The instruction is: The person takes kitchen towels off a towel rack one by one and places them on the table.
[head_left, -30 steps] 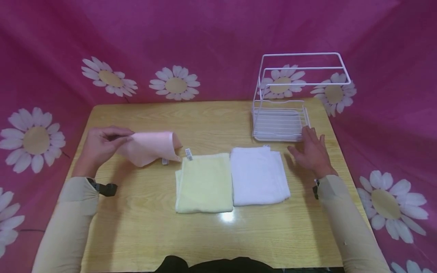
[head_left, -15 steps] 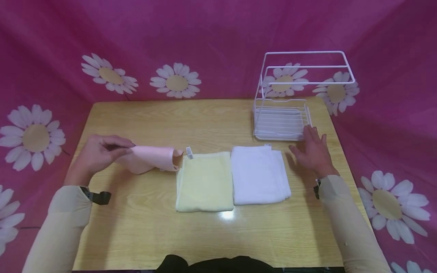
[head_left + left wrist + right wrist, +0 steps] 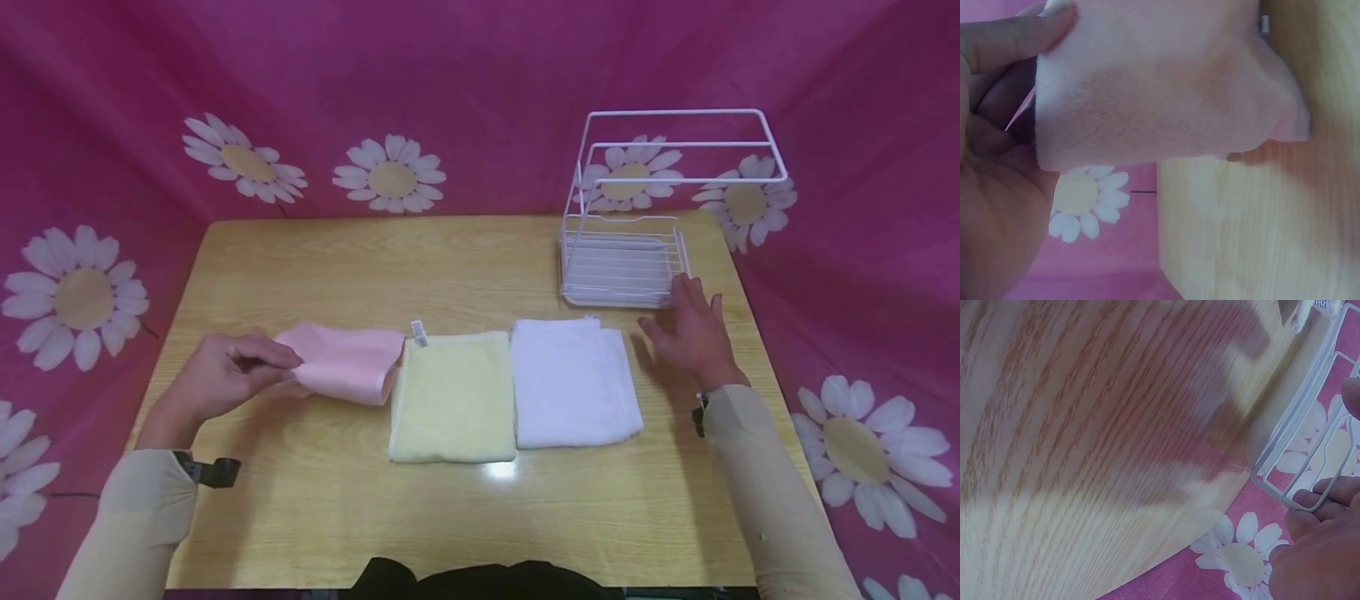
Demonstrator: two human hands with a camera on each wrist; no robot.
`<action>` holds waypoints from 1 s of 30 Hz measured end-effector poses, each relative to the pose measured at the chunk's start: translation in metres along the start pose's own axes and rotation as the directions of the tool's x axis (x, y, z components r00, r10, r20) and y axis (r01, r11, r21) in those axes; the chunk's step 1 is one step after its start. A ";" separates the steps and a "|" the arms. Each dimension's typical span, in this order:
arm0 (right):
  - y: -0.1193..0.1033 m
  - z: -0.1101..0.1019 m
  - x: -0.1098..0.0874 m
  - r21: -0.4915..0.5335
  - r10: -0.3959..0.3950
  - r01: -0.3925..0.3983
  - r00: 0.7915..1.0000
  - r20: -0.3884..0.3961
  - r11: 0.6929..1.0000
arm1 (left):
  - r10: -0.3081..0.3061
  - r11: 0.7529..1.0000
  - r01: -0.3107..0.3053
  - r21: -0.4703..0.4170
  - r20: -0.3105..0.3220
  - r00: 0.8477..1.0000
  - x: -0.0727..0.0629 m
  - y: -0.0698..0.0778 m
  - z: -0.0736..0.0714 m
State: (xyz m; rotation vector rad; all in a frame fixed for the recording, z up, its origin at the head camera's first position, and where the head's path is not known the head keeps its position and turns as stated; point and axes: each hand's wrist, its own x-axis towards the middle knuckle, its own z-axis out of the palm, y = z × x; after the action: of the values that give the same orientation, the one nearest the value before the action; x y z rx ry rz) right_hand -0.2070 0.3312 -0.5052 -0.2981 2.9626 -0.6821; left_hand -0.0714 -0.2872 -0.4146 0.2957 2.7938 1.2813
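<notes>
My left hand (image 3: 232, 375) pinches the edge of a thin pink cloth (image 3: 352, 362) between thumb and fingers. In the left wrist view the cloth (image 3: 1166, 94) hangs from the pinch, fuzzy in texture. Its far end reaches the left edge of a folded yellow towel (image 3: 453, 400), which has a small white tag. A folded white towel (image 3: 573, 387) lies right beside the yellow one. At the right, my right hand (image 3: 697, 329) has its fingers extended against the near right corner of a white wire rack (image 3: 615, 302). Its fingertips meet the rack's wire (image 3: 1310, 509) in the right wrist view.
The rack stands at the back right of the wooden table (image 3: 420, 525), with a tray at its bottom and a tall frame above. A pink curtain (image 3: 480, 83) with daisies surrounds the table at the back and sides.
My left hand has come down and nearer the body with the pink cloth, whose far end now lies lower beside the yellow towel. The right hand stays at the rack.
</notes>
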 end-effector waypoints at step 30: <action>0.002 0.001 0.000 0.011 -0.019 0.019 1.000 -0.011 1.000 | -0.145 0.980 0.101 0.174 0.262 0.954 -0.043 -0.031 0.066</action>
State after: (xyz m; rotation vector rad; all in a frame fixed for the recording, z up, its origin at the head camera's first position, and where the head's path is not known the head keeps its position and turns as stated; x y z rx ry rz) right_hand -0.2072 0.3323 -0.5068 -0.3230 2.9687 -0.7034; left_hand -0.0258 -0.2660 -0.4821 0.2763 2.6325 0.9150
